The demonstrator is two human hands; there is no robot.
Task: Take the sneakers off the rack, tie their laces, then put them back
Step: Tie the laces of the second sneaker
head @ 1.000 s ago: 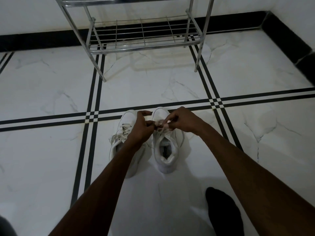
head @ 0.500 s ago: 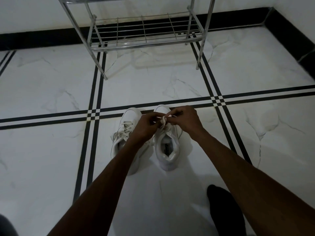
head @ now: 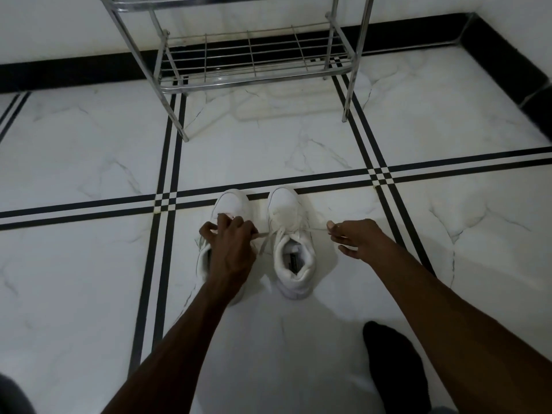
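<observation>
Sneakers (head: 294, 249) and rack (head: 251, 64) on floor (head: 89, 264)
</observation>
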